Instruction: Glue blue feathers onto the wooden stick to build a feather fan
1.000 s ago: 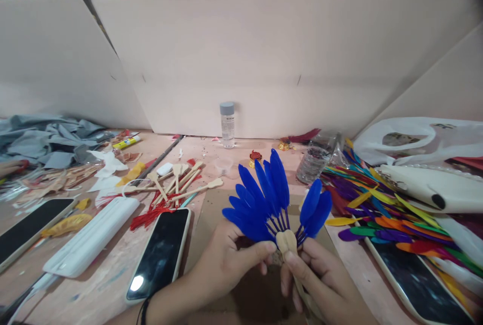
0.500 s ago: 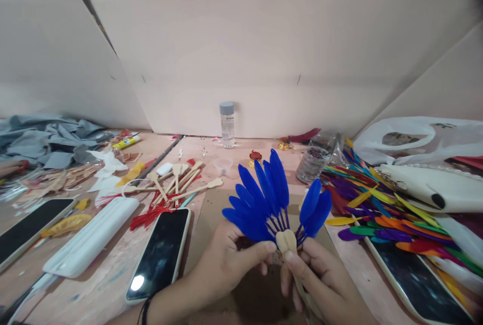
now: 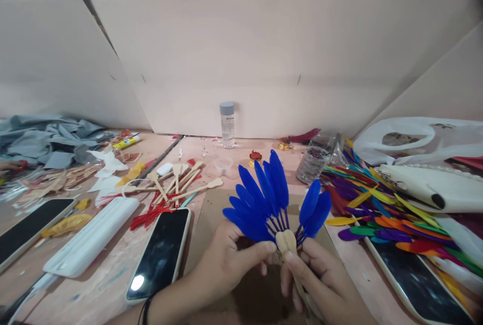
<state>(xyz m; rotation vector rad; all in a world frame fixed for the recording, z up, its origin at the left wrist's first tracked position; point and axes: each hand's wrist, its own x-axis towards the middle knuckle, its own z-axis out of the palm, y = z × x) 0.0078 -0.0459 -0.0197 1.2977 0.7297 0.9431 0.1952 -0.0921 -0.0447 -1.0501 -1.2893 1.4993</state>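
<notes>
A fan of blue feathers (image 3: 269,199) is fixed to the heart-shaped head of a wooden stick (image 3: 286,241), held low in the middle of the view. My left hand (image 3: 226,264) pinches the stick's head from the left, thumb against it. My right hand (image 3: 320,279) is closed round the stick's handle and head from the right. Both hands hover over a brown cardboard sheet (image 3: 211,214).
A black phone (image 3: 160,252) and a white case (image 3: 92,234) lie left. More wooden sticks (image 3: 181,179) and red tassels (image 3: 149,214) sit behind them. Loose coloured feathers (image 3: 381,209) and another phone (image 3: 418,279) lie right. A small bottle (image 3: 227,124) and glitter jar (image 3: 312,164) stand by the partition.
</notes>
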